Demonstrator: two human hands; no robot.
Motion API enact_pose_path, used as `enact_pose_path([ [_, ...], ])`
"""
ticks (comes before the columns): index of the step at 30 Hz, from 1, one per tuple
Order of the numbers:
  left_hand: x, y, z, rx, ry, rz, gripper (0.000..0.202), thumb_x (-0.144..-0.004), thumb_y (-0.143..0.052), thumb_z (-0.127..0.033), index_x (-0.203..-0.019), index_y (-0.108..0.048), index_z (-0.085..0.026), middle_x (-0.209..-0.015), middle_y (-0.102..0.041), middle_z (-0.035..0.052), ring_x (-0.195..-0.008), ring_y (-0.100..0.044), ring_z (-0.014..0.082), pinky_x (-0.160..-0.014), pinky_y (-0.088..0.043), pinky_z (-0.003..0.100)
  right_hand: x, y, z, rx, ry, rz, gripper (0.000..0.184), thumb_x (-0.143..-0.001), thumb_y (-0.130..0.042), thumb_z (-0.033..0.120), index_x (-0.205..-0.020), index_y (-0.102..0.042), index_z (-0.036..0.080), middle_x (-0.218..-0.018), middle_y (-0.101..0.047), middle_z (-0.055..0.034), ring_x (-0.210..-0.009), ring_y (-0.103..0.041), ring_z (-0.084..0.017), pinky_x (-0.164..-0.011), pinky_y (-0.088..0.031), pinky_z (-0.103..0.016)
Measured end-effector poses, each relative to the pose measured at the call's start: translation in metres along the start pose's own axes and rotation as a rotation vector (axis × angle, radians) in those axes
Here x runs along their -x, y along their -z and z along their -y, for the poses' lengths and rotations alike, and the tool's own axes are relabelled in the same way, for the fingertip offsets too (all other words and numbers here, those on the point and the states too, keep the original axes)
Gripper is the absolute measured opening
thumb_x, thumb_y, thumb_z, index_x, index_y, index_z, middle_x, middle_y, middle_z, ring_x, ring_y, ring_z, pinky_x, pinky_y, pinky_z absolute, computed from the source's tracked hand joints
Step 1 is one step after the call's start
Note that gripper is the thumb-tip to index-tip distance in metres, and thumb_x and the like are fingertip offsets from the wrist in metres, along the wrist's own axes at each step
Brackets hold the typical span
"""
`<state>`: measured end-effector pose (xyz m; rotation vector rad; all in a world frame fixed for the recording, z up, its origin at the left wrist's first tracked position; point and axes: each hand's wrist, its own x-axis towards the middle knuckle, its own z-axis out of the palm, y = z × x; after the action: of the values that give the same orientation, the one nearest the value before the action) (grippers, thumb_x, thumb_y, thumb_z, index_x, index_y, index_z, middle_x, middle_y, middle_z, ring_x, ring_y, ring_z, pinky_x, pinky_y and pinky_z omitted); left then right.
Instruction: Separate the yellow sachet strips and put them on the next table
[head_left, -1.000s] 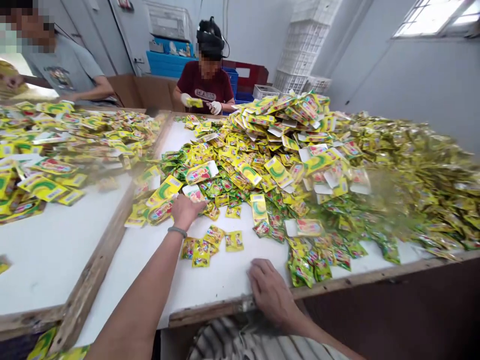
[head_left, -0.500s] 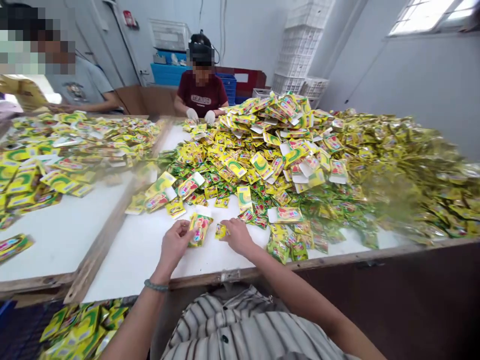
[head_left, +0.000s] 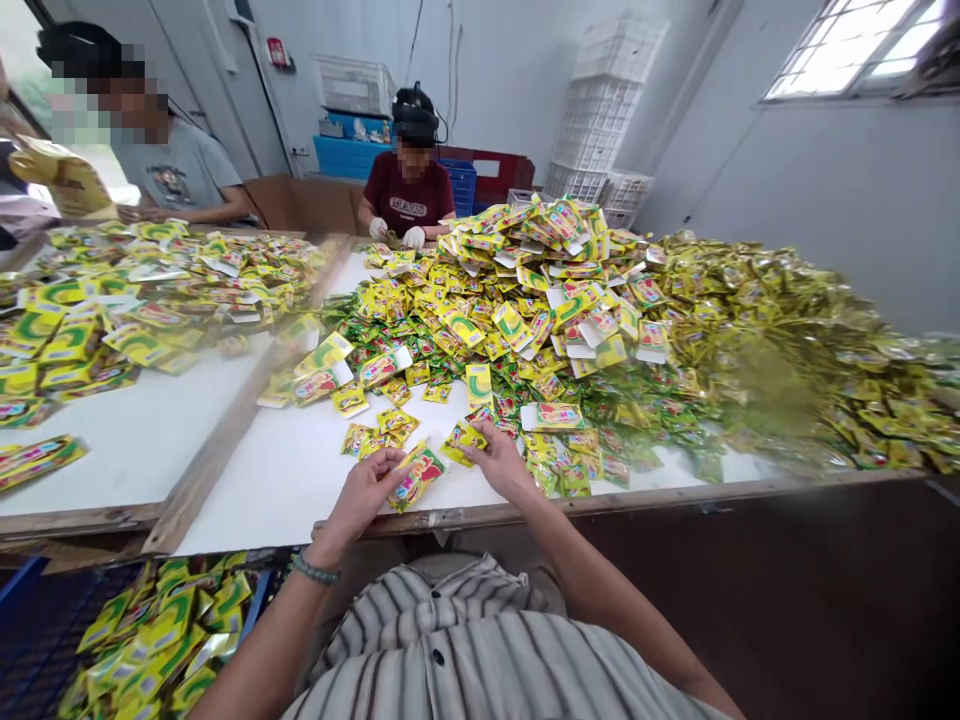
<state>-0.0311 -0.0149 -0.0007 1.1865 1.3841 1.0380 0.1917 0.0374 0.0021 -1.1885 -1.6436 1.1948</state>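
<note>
My left hand is closed on a small yellow-and-green carton with red print, tilted above the front edge of the white table. My right hand pinches a small yellow sachet between thumb and fingers, just right of the carton and apart from it. Just beyond my left hand lie several loose sachets. Farther on, more cartons rest on the table, some with white flaps sticking out. A flat carton with a white flap lies past my right hand.
A tall heap of cartons and sachets covers the middle and right. A wooden divider splits the table at left. A blue crate of cartons stands below. Two co-workers sit across, one wearing white gloves.
My right hand has lifted the sachet and moved slightly right. My left hand has tilted the carton and brought it nearer the edge. Several sachets now show beyond it. The view has shifted.
</note>
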Motion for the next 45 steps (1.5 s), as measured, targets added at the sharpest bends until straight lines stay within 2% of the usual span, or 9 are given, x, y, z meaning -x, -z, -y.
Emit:
enact_pose_path([
  [6, 0.002, 0.002, 0.003, 0.009, 0.017, 0.04, 0.045, -0.069, -0.068, -0.055, -0.09, -0.064, -0.016, -0.091, -0.069, 0.0067, -0.084, -0.063, 0.02, -0.077, -0.05, 0.03, -0.018, 0.012, 0.032, 0.521, 0.017, 0.351, 0.01, -0.079, -0.064, 0.023, -0.085, -0.068, 0.017, -0.066, -0.058, 0.0027, -0.064, -0.049, -0.012, -0.061, -0.034, -0.021],
  [10, 0.0, -0.004, 0.003, -0.028, -0.013, 0.07, 0.037, -0.072, -0.067, -0.05, -0.088, -0.064, -0.016, -0.089, -0.069, 0.0052, -0.084, -0.063, 0.0194, -0.076, -0.05, 0.029, -0.031, 0.011, 0.045, 0.697, -0.009, 0.458, 0.008, -0.074, -0.072, 0.023, -0.079, -0.071, 0.018, -0.061, -0.059, 0.002, -0.063, -0.051, -0.013, -0.06, -0.032, -0.022],
  [15, -0.011, -0.006, -0.001, -0.068, -0.002, 0.176, 0.037, -0.072, -0.068, -0.045, -0.098, -0.066, -0.018, -0.094, -0.072, 0.0049, -0.086, -0.065, 0.0211, -0.076, -0.05, 0.029, -0.032, 0.002, 0.037, 0.775, 0.013, 0.402, 0.027, -0.064, -0.081, 0.02, -0.089, -0.069, 0.02, -0.072, -0.065, -0.0001, -0.069, -0.055, -0.014, -0.058, -0.031, -0.02],
  [19, -0.022, -0.007, -0.002, -0.1, 0.074, 0.211, 0.044, -0.069, -0.07, -0.047, -0.103, -0.07, -0.019, -0.1, -0.074, 0.006, -0.092, -0.066, 0.0252, -0.081, -0.051, 0.033, -0.034, 0.005, 0.028, 0.754, 0.024, 0.438, 0.012, -0.068, -0.077, 0.018, -0.077, -0.069, 0.018, -0.065, -0.063, 0.0003, -0.067, -0.054, -0.014, -0.057, -0.03, -0.02],
  [23, -0.029, -0.009, -0.001, 0.032, 0.157, 0.165, 0.048, -0.066, -0.073, -0.05, -0.102, -0.071, -0.019, -0.108, -0.073, 0.0066, -0.1, -0.065, 0.0276, -0.088, -0.051, 0.036, -0.045, 0.014, 0.016, 0.53, -0.039, 0.494, 0.013, -0.066, -0.079, 0.019, -0.071, -0.067, 0.017, -0.058, -0.056, 0.005, -0.061, -0.049, -0.01, -0.055, -0.03, -0.018],
  [27, -0.031, -0.009, -0.003, 0.129, 0.212, 0.128, 0.052, -0.062, -0.076, -0.052, -0.102, -0.07, -0.019, -0.109, -0.072, 0.0069, -0.099, -0.066, 0.0269, -0.088, -0.052, 0.036, -0.05, 0.01, 0.007, 0.243, -0.101, 0.378, 0.012, -0.082, -0.063, 0.028, -0.083, -0.066, 0.016, -0.061, -0.054, 0.005, -0.057, -0.046, -0.01, -0.053, -0.032, -0.018],
  [32, -0.029, -0.01, -0.008, 0.196, 0.241, 0.114, 0.051, -0.063, -0.075, -0.053, -0.097, -0.069, -0.015, -0.101, -0.074, 0.0092, -0.089, -0.068, 0.0252, -0.082, -0.053, 0.036, -0.048, -0.003, 0.009, 0.451, -0.028, 0.22, 0.012, -0.083, -0.058, 0.018, -0.076, -0.067, 0.017, -0.069, -0.062, -0.0002, -0.068, -0.053, -0.013, -0.063, -0.037, -0.022],
  [38, -0.029, -0.006, -0.002, 0.183, 0.263, 0.163, 0.046, -0.065, -0.074, -0.051, -0.095, -0.068, -0.016, -0.096, -0.074, 0.0073, -0.085, -0.068, 0.0231, -0.076, -0.053, 0.032, -0.05, -0.003, 0.009, 0.659, 0.154, 0.332, 0.018, -0.079, -0.058, 0.005, -0.08, -0.069, 0.018, -0.078, -0.068, -0.0033, -0.079, -0.056, -0.017, -0.073, -0.038, -0.025],
  [45, -0.027, -0.01, -0.005, 0.24, 0.271, 0.178, 0.044, -0.065, -0.077, -0.046, -0.096, -0.067, -0.017, -0.096, -0.074, 0.0061, -0.087, -0.068, 0.0218, -0.079, -0.052, 0.031, -0.054, -0.004, 0.013, 0.585, 0.221, 0.392, 0.011, -0.081, -0.063, 0.01, -0.078, -0.07, 0.019, -0.077, -0.067, -0.0018, -0.079, -0.056, -0.015, -0.075, -0.039, -0.025],
])
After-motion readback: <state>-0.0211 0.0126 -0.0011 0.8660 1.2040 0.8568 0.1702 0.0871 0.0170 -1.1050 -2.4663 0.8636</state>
